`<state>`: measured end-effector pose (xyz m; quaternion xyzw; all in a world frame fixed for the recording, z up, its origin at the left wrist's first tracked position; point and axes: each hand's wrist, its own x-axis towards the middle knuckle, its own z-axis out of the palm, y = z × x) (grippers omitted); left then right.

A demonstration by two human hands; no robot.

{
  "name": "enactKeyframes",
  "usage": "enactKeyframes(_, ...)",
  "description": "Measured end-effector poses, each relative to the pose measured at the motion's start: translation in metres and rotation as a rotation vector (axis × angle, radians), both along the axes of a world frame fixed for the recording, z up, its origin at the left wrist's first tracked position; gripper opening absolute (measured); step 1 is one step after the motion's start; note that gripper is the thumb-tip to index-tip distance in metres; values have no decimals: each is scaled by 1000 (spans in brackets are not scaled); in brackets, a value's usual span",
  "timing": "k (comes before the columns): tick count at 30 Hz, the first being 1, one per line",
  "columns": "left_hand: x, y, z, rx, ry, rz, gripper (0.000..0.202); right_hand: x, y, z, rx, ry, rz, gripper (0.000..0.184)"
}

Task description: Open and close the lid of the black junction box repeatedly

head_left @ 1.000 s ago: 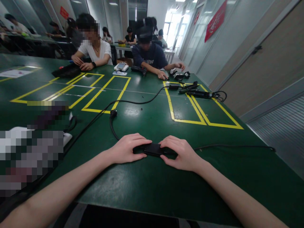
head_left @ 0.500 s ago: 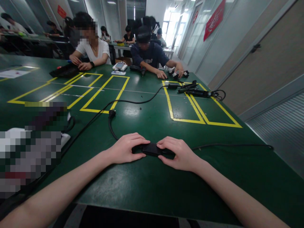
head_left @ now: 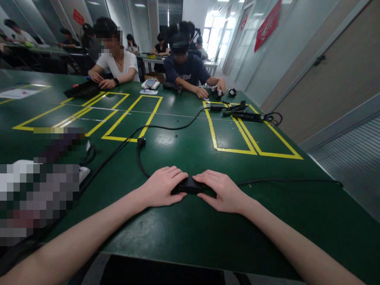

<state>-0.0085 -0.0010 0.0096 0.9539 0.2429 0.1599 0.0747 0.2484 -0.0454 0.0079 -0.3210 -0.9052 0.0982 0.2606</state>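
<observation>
A black power adapter lies flat on the green table in front of me. Around its left end, the thumb and fingers of my left hand are closed. The right end sits between the thumb and fingertips of my right hand, whose palm hides part of the cord there. From under my left hand a black cable curves up to a plug on the table. On the other side a thin black cord runs to the right edge.
A long black cable crosses the table, with an adapter on it. Bundled black cords lie at far right. Yellow tape outlines mark the top. Opposite, two people handle a black tray and small black parts.
My left hand has slid a little to the right, further over the adapter's end. My right hand stays almost in place. The co-worker's hand at the back right has moved slightly left.
</observation>
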Motion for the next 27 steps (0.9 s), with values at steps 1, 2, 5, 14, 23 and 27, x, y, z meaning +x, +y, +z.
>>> enactKeyframes(1, 0, -1, 0, 15, 15, -3, 36, 0, 0, 0, 2, -3, 5, 36)
enactKeyframes(2, 1, -1, 0, 26, 30, -6, 36, 0, 0, 0, 4, -5, 10, 37)
enactKeyframes(5, 1, -1, 0, 33, 70, -10, 38, -1, 0, -1, 2, -4, 14, 37)
enactKeyframes(14, -2, 3, 3, 67, 143, -47, 24, -2, 1, -2, 113, 16, 29, 39)
enactKeyframes(23, -3, 1, 3, 81, 15, -148, 31, -6, -4, 3, 284, 40, 62, 24)
enactKeyframes(27, -4, 1, 3, 83, -17, -140, 37, -6, -5, 5, 289, 26, 55, 27)
